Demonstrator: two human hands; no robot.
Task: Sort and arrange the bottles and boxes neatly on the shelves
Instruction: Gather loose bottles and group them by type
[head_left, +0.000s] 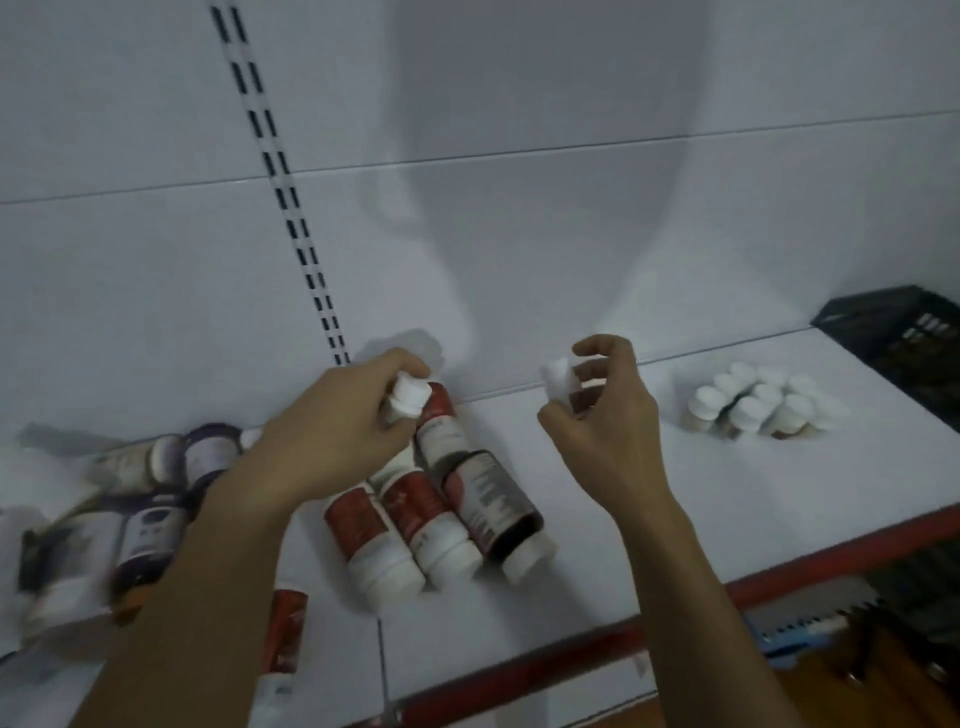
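Observation:
My left hand (337, 426) grips a white-capped bottle (408, 397) by its neck, just above a heap of red-labelled bottles (415, 519) lying on their sides on the white shelf (675, 509). My right hand (602, 410) holds a second white-capped bottle (558, 382) in curled fingers, lifted above the shelf's middle; most of its body is hidden by the fingers. A tidy cluster of upright white-capped bottles (753, 402) stands at the back right.
Purple-labelled bottles (156, 483) lie jumbled at the left, blurred. One more red-labelled bottle (283, 639) lies near the front, partly under my left forearm. A black crate (904, 332) sits at the far right. The shelf has a red front edge (779, 577); a slotted upright (291, 208) runs up the back panel.

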